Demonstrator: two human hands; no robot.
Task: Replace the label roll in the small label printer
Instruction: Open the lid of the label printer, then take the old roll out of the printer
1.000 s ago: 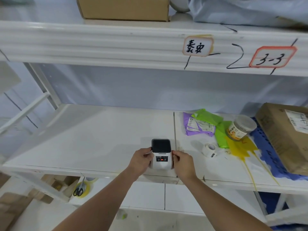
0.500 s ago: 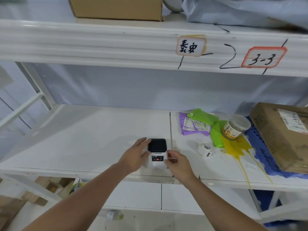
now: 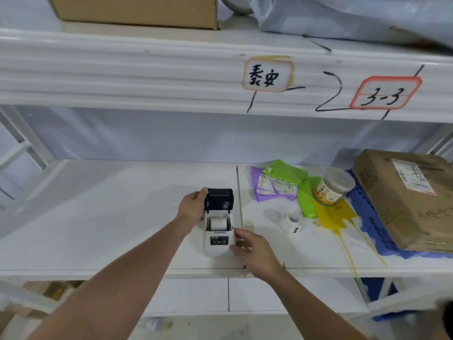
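A small white label printer [image 3: 219, 242] stands near the front edge of the white shelf [image 3: 110, 217]. Its black lid [image 3: 219, 200] is flipped up and back, and a white label roll [image 3: 217, 223] lies in the open bay. My left hand [image 3: 192, 208] grips the lid's left side. My right hand [image 3: 250, 251] rests against the printer's right side, fingers loosely curled. A second white label roll [image 3: 290, 220] with a printed strip lies on the shelf to the right of the printer.
Purple and green mailer bags [image 3: 282, 185], a clear jar [image 3: 334, 186] and a yellow bag [image 3: 333, 214] lie at the right. A cardboard box [image 3: 407, 200] sits on a blue mat at the far right. The upper shelf beam [image 3: 171, 77] hangs overhead.
The printer lid was shut and now stands open, lifted by my left hand, showing the roll inside. My right hand has slid down along the printer's right side.
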